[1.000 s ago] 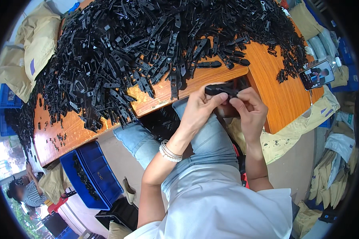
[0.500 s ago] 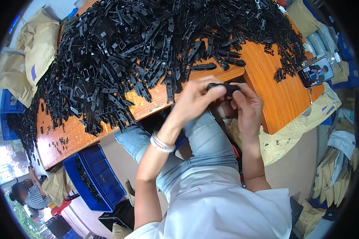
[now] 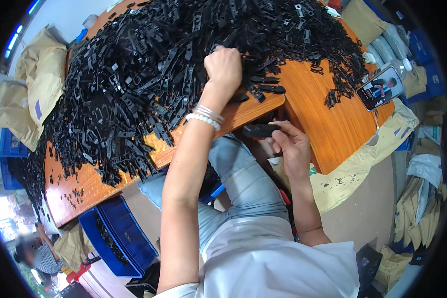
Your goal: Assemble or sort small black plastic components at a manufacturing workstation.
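Observation:
A large heap of black plastic parts (image 3: 149,79), many long and narrow, covers much of the wooden table. My left hand (image 3: 224,68), with pale bracelets on its wrist, is at the near side of the heap. Its fingers are curled down among the parts, and what they grip is hidden. Over my lap, just off the table's near edge, my right hand (image 3: 290,145) pinches a black elongated plastic piece (image 3: 261,130) between thumb and fingers. That piece points left, apart from the heap.
A phone (image 3: 381,88) stands on the right of the wooden table (image 3: 328,119). Tan sacks (image 3: 39,79) lean at the left. Below them a blue crate (image 3: 126,236) holds more black parts. Another person (image 3: 39,253) is at the far lower left.
My left hand has left the black piece and reached forward to the heap. My right hand keeps the piece and has moved slightly down and left. The view has shifted a little.

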